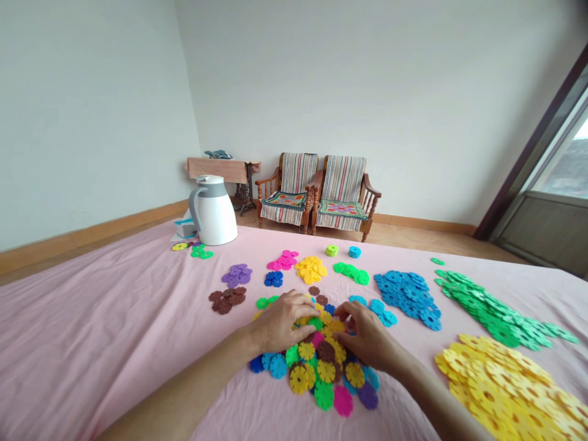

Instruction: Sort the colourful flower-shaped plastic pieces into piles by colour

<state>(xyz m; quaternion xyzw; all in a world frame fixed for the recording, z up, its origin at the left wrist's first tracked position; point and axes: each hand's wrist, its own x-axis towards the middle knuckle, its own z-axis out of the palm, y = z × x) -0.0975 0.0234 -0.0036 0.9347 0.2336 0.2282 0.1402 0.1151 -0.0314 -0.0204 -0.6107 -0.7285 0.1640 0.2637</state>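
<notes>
A mixed heap of flat plastic snowflake discs (326, 370) in yellow, green, blue, brown, pink and purple lies before me on a pink cloth (174, 331). My left hand (285, 324) rests on the left part of the heap, fingers reaching over the discs and thumb apart from them. On the heap's right side is my right hand (365, 334), its fingers bent and a gap showing between thumb and forefinger. No disc is visible in either hand. The palms hide some of the discs below them.
Sorted groups surround the heap: brown discs (227, 300), purple discs (237, 275), yellow discs (311, 269) and blue discs (407, 297). Larger green (496, 306) and yellow piles (509, 386) spread at right. A white jug (218, 211) stands at the back left, with two chairs (342, 196) beyond.
</notes>
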